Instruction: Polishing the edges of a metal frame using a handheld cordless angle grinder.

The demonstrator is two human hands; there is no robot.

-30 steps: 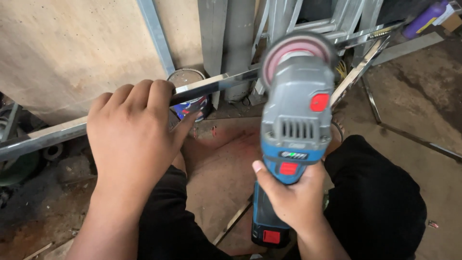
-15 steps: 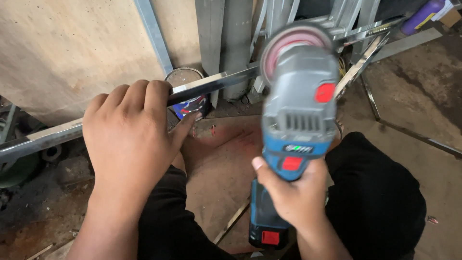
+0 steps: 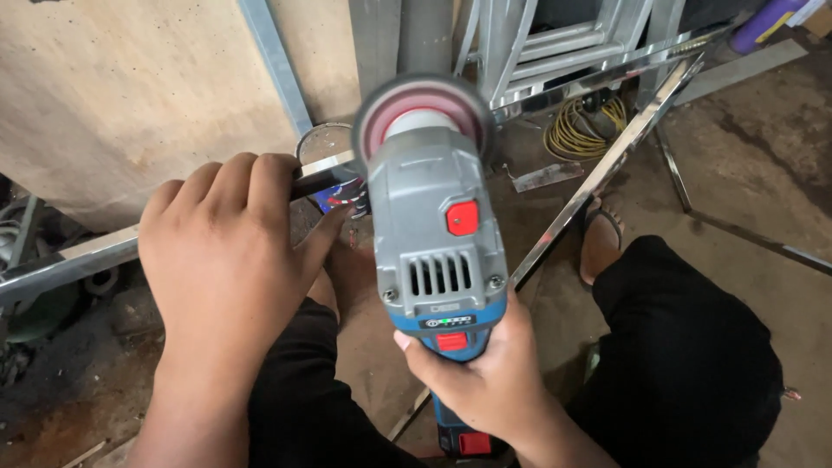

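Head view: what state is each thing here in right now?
Left hand: clamped over the metal bar.
Right hand: gripping the grinder.
Grinder: raised, disc blurred, at the bar.
Metal bar: lying level, pressed down.
Yellow cord: coiled on floor.

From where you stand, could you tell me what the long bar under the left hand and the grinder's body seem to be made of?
The bar looks like polished metal, perhaps stainless steel: it has a bright, mirror-like sheen. The left hand grips it. The grinder, held in the right hand, seems to have a matte grey metal head, a blue plastic body and a red button, though motion blur leaves this uncertain.
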